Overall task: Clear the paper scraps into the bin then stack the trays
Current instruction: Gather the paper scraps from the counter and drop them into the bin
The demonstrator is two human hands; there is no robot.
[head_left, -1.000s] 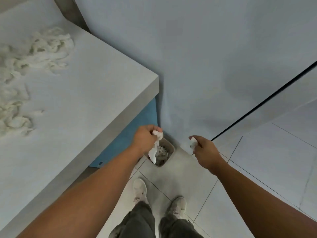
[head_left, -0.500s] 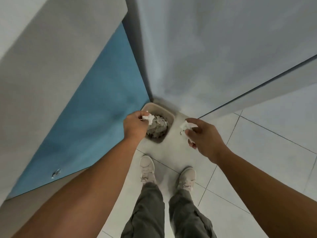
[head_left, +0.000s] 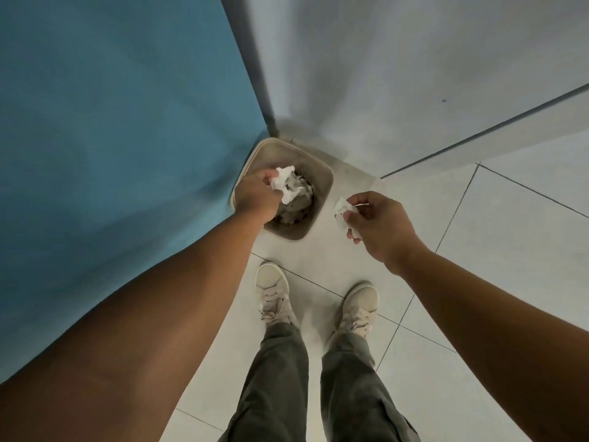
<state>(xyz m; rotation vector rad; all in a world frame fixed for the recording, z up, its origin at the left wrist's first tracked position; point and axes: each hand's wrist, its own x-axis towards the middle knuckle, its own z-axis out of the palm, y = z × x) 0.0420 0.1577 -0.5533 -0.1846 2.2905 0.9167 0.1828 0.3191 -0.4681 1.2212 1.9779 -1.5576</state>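
A beige square bin (head_left: 322, 183) stands on the floor in the corner, with crumpled scraps inside. My left hand (head_left: 255, 196) hovers over the bin's left side, closed on a white paper scrap (head_left: 285, 183) that hangs over the opening. My right hand (head_left: 379, 228) is to the right of the bin, above the floor tiles, pinching a small white paper scrap (head_left: 340, 208) between its fingertips. No trays are in view.
A blue panel (head_left: 121, 138) rises along the left, touching the bin's left edge. A pale wall (head_left: 398, 59) closes the corner behind it. My two shoes (head_left: 274, 291) stand on the white tiled floor (head_left: 510, 237) just in front of the bin.
The view has tilted down and closer to the bin; the tabletop has left the frame. My left hand has moved over the bin's opening, and both hands still hold their scraps.
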